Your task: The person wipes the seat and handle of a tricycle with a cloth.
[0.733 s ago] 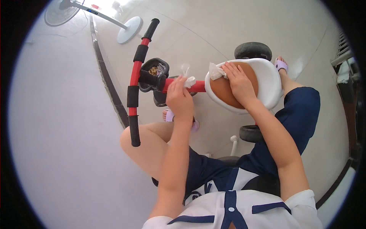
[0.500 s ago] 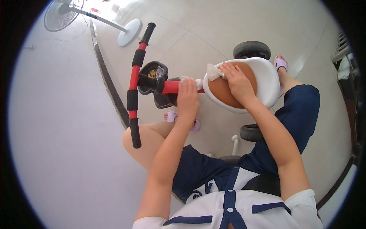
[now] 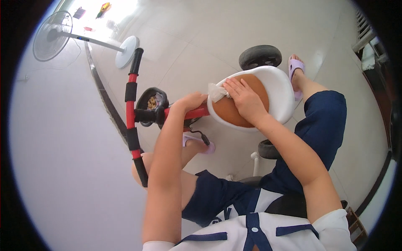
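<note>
My right hand [image 3: 245, 100] lay flat on the brown seat [image 3: 234, 115] of the tricycle, fingers together, pressing a white wipe [image 3: 217, 92] at the seat's front edge. My left hand [image 3: 190, 102] was closed around the red bar [image 3: 199, 113] just beside it.

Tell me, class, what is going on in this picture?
A person crouches over a child's tricycle on a tiled floor. The left hand grips the red frame bar just behind the handlebar. The right hand presses a crumpled white wipe onto the brown seat pad inside the white seat shell. A standing fan lies tipped in the far corner.
</note>
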A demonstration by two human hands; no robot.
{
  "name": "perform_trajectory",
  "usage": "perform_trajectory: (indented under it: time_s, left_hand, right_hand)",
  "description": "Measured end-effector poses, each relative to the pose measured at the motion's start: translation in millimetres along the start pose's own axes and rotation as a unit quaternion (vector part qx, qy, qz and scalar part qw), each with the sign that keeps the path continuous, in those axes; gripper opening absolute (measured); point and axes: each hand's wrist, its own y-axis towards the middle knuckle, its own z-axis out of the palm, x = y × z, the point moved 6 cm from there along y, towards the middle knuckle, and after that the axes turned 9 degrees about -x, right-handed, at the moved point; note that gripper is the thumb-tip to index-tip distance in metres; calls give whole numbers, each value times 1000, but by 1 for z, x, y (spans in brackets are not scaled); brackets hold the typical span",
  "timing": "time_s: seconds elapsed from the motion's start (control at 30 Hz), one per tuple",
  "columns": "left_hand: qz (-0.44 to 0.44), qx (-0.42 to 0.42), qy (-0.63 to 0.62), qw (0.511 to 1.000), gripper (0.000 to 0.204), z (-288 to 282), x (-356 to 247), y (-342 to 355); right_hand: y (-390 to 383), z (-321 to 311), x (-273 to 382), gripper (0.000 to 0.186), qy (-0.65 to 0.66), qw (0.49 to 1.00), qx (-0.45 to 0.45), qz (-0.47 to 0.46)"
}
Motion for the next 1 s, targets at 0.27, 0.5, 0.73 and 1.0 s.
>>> perform_trajectory:
  time_s: [0.27,0.5,0.73,1.0]
  left_hand:
    - [-194,-56,-478,855,58,19,-21,38]
    - [-154,-24,-393,906,61,23,7,34]
    - [-189,-51,93,976,48,-35,-47,-52]
    - [-68,-322,309,892,45,26,-44,-107]
  right_hand:
    - [-6,-3,-9,44,-33,999,14,7]
    - [1,-3,-6,44,-3,1000,0,-9]
    - [0,-1,-16,44,2,1000,13,-13]
    - [0,7,-13,48,-10,1000,18,-17]
